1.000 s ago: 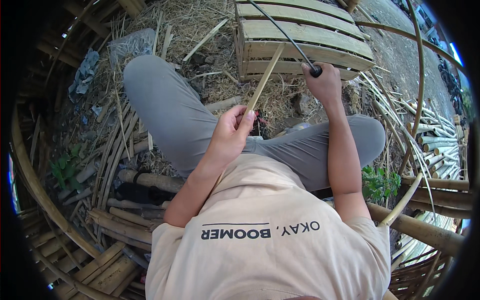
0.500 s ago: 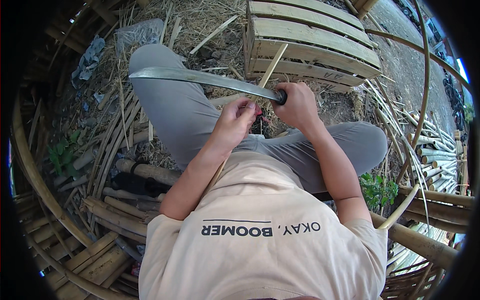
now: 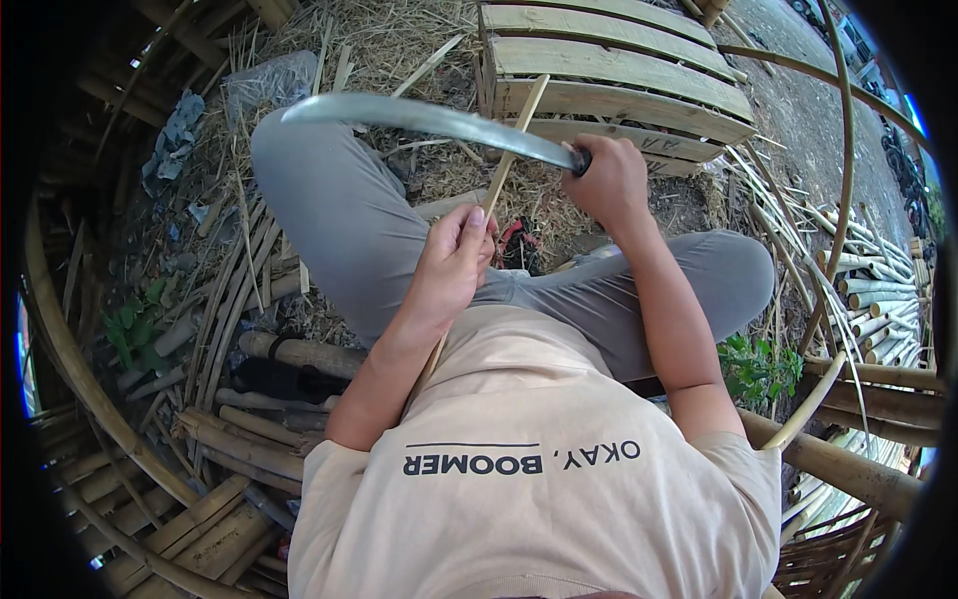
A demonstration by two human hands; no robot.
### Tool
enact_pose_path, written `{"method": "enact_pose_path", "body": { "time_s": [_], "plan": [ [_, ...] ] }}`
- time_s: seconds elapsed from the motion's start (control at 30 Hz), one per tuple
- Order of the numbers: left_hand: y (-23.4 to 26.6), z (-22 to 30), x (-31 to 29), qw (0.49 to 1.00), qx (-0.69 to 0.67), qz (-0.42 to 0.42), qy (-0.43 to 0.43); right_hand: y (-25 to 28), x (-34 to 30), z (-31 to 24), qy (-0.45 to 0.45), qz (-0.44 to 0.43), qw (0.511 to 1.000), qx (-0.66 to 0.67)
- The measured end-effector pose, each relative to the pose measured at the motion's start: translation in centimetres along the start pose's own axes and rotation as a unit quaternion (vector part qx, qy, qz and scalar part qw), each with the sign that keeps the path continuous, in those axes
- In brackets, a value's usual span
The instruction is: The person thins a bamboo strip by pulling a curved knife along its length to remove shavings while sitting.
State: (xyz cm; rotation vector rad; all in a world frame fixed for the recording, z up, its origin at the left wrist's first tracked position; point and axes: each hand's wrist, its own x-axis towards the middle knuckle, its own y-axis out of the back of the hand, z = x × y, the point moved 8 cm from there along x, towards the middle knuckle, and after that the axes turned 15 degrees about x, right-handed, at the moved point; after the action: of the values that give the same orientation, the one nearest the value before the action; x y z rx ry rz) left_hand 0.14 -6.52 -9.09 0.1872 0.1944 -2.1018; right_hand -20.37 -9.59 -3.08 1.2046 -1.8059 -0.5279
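Observation:
My right hand (image 3: 611,180) is closed round the dark handle of a machete (image 3: 419,117). Its long curved blade reaches left above my left knee, slightly blurred. My left hand (image 3: 459,255) grips a thin bamboo strip (image 3: 515,148) between thumb and fingers. The strip slants up and away to the right, and its near end runs back beneath my left forearm. The blade crosses the strip above my left hand; whether they touch I cannot tell. A small red and black thing (image 3: 519,240) lies on the ground between my legs.
A slatted wooden crate (image 3: 614,65) stands ahead. Bamboo poles and strips (image 3: 235,290) lie at the left, with cut bamboo (image 3: 878,299) stacked at the right. Straw and shavings cover the ground, with a clear plastic bag (image 3: 269,82) at the far left. A bamboo rail (image 3: 848,474) runs beside my right arm.
The machete has moved away from my left hand, farther along the strip, and slightly right. My left hand has dropped a little nearer my body, still on the strip.

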Motion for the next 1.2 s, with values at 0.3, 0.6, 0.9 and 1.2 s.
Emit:
{"method": "enact_pose_path", "body": {
  "time_s": [0.3, 0.6, 0.9, 1.2],
  "plan": [
    [-1.2, -0.2, 0.4, 0.999, -0.027, -0.037, 0.030, 3.1, 1.4, 5.9, -0.118, 0.053, 0.989, 0.069],
    [0.7, -0.2, 1.3, 0.997, -0.065, -0.010, 0.047, -2.0, -1.5, -2.0, -0.064, -0.168, 0.971, 0.158],
    [-1.4, -0.2, 0.7, 0.998, -0.025, -0.037, 0.048, -2.1, -2.4, -2.4, 0.006, -0.097, 0.990, 0.098],
    [-0.8, -0.1, 0.5, 1.000, -0.005, -0.013, 0.017, -2.2, -1.3, -1.7, 0.034, -0.059, 0.997, 0.041]
  ]
}}
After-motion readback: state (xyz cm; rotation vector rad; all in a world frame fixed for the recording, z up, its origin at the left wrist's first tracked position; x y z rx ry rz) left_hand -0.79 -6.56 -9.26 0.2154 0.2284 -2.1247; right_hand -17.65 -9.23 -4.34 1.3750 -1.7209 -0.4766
